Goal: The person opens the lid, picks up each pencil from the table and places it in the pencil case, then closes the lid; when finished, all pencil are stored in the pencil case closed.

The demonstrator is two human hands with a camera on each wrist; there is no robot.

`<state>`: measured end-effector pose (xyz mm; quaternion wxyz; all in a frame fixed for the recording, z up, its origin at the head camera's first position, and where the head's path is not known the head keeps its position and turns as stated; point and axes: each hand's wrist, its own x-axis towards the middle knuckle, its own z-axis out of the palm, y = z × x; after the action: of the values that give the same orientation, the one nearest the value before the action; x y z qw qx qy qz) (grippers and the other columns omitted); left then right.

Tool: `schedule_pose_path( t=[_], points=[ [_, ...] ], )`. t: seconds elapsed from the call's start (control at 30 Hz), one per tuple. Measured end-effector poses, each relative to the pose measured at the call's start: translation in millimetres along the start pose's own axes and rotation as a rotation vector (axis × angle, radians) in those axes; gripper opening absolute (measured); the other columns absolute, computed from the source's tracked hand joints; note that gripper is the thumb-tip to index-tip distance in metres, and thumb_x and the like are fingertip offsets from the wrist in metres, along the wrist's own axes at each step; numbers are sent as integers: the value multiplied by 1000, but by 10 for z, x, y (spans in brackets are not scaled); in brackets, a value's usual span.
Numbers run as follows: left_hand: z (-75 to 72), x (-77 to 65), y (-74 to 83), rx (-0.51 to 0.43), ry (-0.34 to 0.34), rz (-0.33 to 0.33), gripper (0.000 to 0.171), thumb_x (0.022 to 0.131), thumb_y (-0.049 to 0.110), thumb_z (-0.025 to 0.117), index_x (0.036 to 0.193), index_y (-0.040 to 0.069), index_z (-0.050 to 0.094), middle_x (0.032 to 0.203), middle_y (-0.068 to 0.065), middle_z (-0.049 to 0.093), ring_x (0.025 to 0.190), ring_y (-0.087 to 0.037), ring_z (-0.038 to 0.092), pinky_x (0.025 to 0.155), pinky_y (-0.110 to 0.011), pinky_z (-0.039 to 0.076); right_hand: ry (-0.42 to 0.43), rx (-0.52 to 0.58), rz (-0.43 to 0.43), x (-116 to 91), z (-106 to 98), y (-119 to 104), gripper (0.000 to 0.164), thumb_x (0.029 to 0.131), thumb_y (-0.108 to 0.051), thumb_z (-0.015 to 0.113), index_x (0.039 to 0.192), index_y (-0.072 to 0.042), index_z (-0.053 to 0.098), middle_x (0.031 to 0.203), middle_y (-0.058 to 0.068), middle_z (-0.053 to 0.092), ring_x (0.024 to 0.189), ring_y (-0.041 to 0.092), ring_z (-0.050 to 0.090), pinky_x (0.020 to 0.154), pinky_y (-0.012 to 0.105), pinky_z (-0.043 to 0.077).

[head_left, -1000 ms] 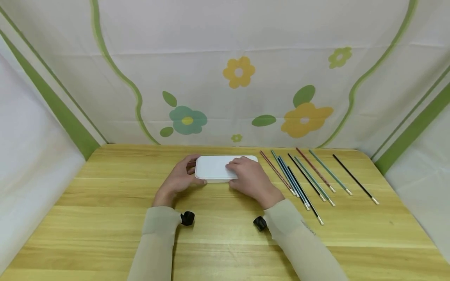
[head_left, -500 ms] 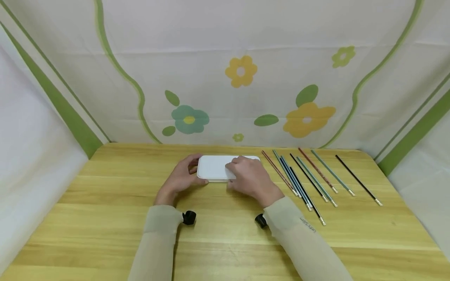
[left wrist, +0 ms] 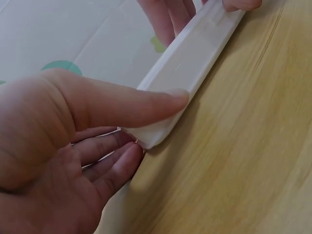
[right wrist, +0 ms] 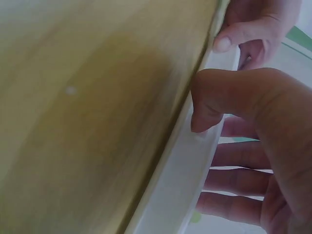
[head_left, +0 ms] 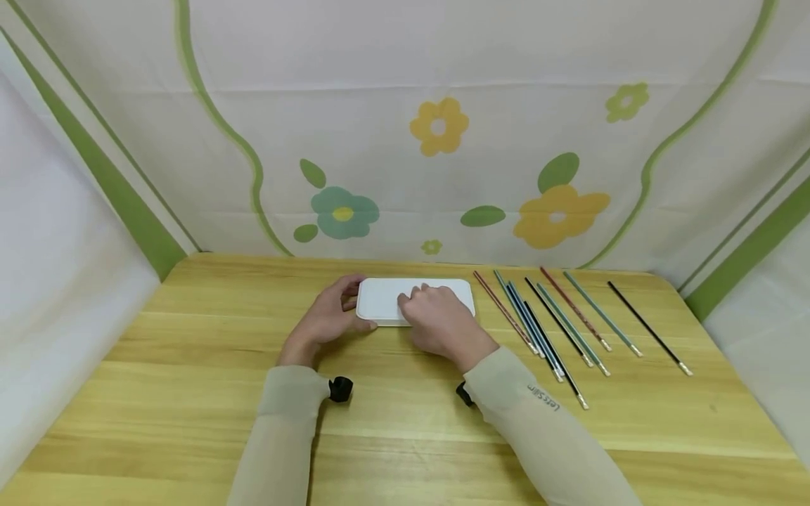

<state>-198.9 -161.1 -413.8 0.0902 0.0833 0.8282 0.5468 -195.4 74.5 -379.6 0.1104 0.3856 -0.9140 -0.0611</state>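
A white, flat pencil case (head_left: 380,299) with rounded corners lies lengthwise near the table's back edge, its lid down. Around its left end my left hand (head_left: 329,314) holds on, thumb (left wrist: 161,105) along the front wall and fingers at the end and back. My right hand (head_left: 443,320) is over the middle of the case. Its bent thumb (right wrist: 209,100) presses the front wall beside a small raised spot, while the fingers (right wrist: 239,180) reach over the lid. In the head view that thumb is hidden behind the hand.
Several pencils (head_left: 572,309) in red, teal, blue and black lie slanted on the wooden table (head_left: 190,393), right of the case, white eraser ends toward me. A white cloth (head_left: 380,63) with flowers hangs behind the table's back edge.
My right hand has moved slightly left along the case and its fingers are more bent, baring the lid's right end. The left hand keeps its hold. The head view has shifted a little.
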Motion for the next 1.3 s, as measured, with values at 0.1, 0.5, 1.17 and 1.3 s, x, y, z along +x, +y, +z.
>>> schedule_pose_path(
  t=[0.1,0.5,1.17,1.3],
  points=[
    [26,26,13,6,-17,6,92,85,-1,85,163,-1,37,157,-27,50,148,-45,50,127,-56,40,-9,-23,9,-34,10,15,18,87,-4,66,103,-8,74,80,6,68,77,24,70,56,36,56],
    [49,33,8,46,-4,-41,91,84,-3,86,162,6,39,156,-22,51,147,-43,51,127,-55,40,-5,-18,-19,-31,35,18,28,92,-1,62,116,-5,75,94,14,77,92,30,78,62,39,63],
    [43,20,-6,-11,-21,-56,96,83,-3,87,164,11,38,161,-19,48,148,-44,51,126,-57,40,122,967,534,-552,211,536,44,88,-15,84,132,-16,77,150,8,68,147,35,56,118,57,49],
    [25,19,-31,-7,-17,-45,96,82,-1,87,164,11,37,161,-19,48,147,-44,52,125,-59,40,161,1158,607,-641,298,660,42,86,-17,90,127,-19,80,150,3,68,148,31,56,119,54,48]
  ],
)
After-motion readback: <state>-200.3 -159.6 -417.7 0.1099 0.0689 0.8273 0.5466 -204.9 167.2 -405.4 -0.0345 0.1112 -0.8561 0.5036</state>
